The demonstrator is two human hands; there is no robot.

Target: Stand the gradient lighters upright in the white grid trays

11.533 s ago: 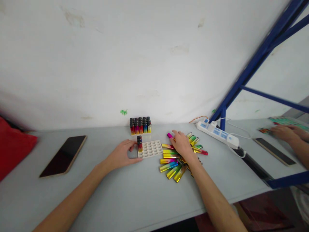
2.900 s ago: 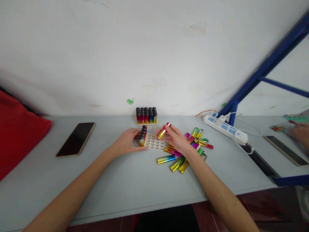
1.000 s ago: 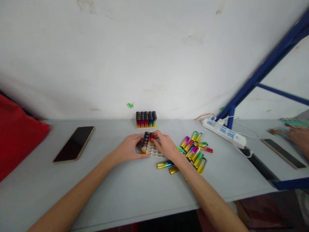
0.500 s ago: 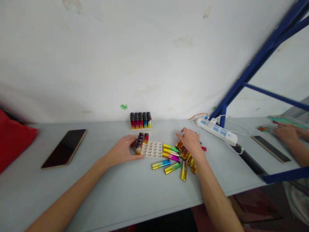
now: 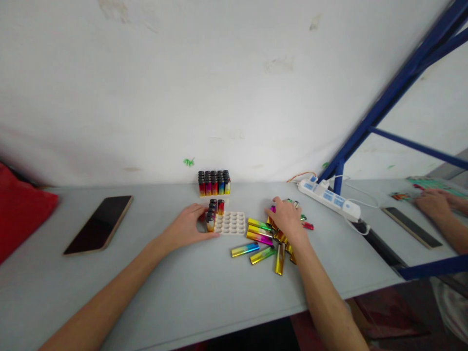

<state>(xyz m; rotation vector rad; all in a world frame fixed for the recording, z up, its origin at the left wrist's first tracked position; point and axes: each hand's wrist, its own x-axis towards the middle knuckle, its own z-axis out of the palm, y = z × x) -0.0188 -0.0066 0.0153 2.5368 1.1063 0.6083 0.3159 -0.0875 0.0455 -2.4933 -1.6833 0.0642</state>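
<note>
A white tray (image 5: 231, 224) with rows of round-cornered holes lies in front of me. My left hand (image 5: 187, 225) is closed around its left end, thumb along the near side and fingers behind. Several lighters (image 5: 210, 223) with black tops stand upright in the tray's left column, and a red one (image 5: 221, 207) stands beside them at the back. My right hand (image 5: 288, 217) is over a loose pile of shiny lighters (image 5: 280, 258) to the right. Between its thumb and fingertips shows the magenta end of a lighter (image 5: 272, 209); the rest is hidden by the hand.
A second tray filled with upright lighters (image 5: 214, 184) stands against the wall. A phone (image 5: 98, 225) and a red cloth-like item (image 5: 24, 209) lie left. A white power strip (image 5: 329, 199) and a blue metal frame (image 5: 365, 126) stand right. Another person's hands (image 5: 437, 202) work beyond the frame.
My right hand has lowered slightly into the pile, and a magenta lighter end now shows at its fingertips. My left hand stays at the tray.
</note>
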